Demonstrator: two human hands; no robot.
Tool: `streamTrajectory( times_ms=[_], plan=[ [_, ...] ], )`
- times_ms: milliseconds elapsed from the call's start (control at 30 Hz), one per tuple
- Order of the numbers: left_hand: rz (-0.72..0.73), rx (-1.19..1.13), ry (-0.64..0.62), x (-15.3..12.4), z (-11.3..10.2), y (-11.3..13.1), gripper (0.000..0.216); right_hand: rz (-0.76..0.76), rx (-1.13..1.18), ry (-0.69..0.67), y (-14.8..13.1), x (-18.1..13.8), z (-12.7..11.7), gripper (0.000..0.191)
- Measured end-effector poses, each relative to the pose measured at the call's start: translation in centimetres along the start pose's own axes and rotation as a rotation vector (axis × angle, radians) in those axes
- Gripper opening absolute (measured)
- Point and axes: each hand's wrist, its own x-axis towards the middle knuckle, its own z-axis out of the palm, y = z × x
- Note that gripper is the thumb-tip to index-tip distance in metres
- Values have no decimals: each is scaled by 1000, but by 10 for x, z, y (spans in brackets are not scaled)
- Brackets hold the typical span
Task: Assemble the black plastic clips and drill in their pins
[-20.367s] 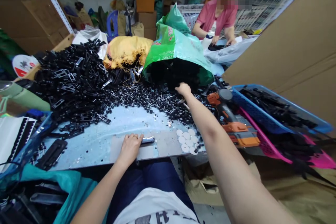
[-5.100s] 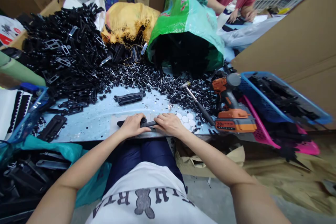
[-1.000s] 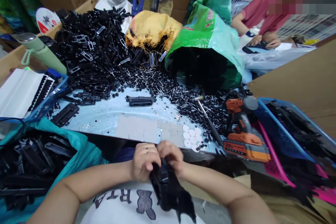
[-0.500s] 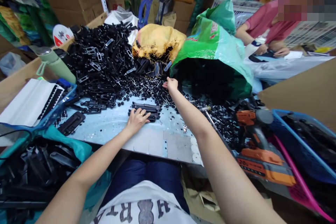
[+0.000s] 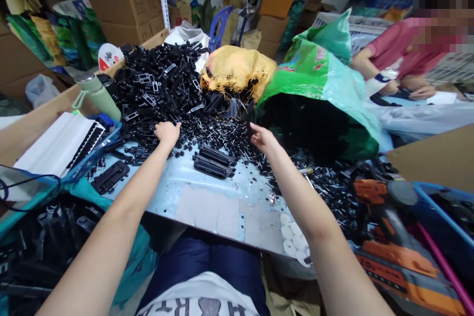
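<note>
My left hand (image 5: 168, 134) is at the front of a heap of black plastic parts (image 5: 151, 79), its fingers curled in among them; what they grip is hidden. My right hand (image 5: 262, 138) is before the mouth of a green woven bag (image 5: 296, 81), fingers bent against a dark plastic piece that blends into the background. Loose black-headed screws (image 5: 218, 133) lie spread between the two hands. A pair of long black plastic housings (image 5: 214, 160) rests side by side on the blue tabletop (image 5: 166, 187), touched by neither hand.
An orange cordless drill (image 5: 388, 247) lies at the right beside a blue basket (image 5: 440, 202). A yellow sack (image 5: 239, 69) sits behind the screws. At left stand a green bottle (image 5: 98, 96) and a basket with papers (image 5: 61, 143). A co-worker (image 5: 407, 54) sits across the table.
My left hand has left the black housings and moved up and left to the heap. My right hand has drawn slightly back from the yellow sack's mouth. The view has shifted.
</note>
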Motion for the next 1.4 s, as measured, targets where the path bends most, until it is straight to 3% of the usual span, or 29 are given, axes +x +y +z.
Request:
streamTrajectory(
  times_ms=[67,133,200,267,333,400,500,600,667,767,800,867,933,1000,1100,1167,1233,1300,1400],
  plan=[
    [-10,-11,-26,7,-3,-3,36,-86,72,-185,23,-45,-17,48],
    [19,-66,102,1,-9,-7,32,-122,92,-413,54,-92,-29,64],
    [110,-194,283,-19,-17,-11,31,-74,78,-537,87,-132,-37,50],
    [305,-348,348,-56,-24,-15,29,-38,111,-567,116,-162,-44,40],
    [600,-416,232,-105,-25,-16,26,-20,173,-538,138,-181,-53,43],
    [942,-300,-53,-159,-19,-18,25,-14,227,-483,151,-192,-63,50],
    [1082,-85,-313,-223,-2,-24,23,-56,289,-405,160,-199,-73,56],
    [1072,-27,-339,-249,12,-35,27,-159,288,-360,161,-199,-76,60],
    [1056,-49,-306,-250,16,-44,29,-305,191,-245,158,-196,-80,69],
    [1027,-141,-293,-246,17,-55,28,-651,-272,-97,150,-194,-96,76],
    [1015,-193,-295,-245,17,-57,27,-751,-495,-150,147,-194,-100,75],
    [971,-328,-299,-245,14,-59,28,-865,-906,-420,143,-194,-102,68],
    [895,-495,-311,-248,10,-56,30,-881,-1101,-654,142,-194,-92,57],
    [801,-672,-342,-253,3,-48,31,-830,-1059,-617,142,-193,-74,47],
    [694,-877,-391,-261,-7,-33,32,-599,-681,-366,141,-194,-42,49],
    [654,-943,-386,-264,-13,-24,34,-393,-402,-357,136,-197,-28,55],
    [646,-956,-369,-266,-19,-19,35,-264,-264,-431,129,-200,-23,61],
    [672,-938,-369,-265,-24,-17,35,-289,-287,-496,122,-202,-25,61],
    [680,-919,-330,-263,-29,-14,34,-491,-444,-551,120,-204,-30,53]
  ],
)
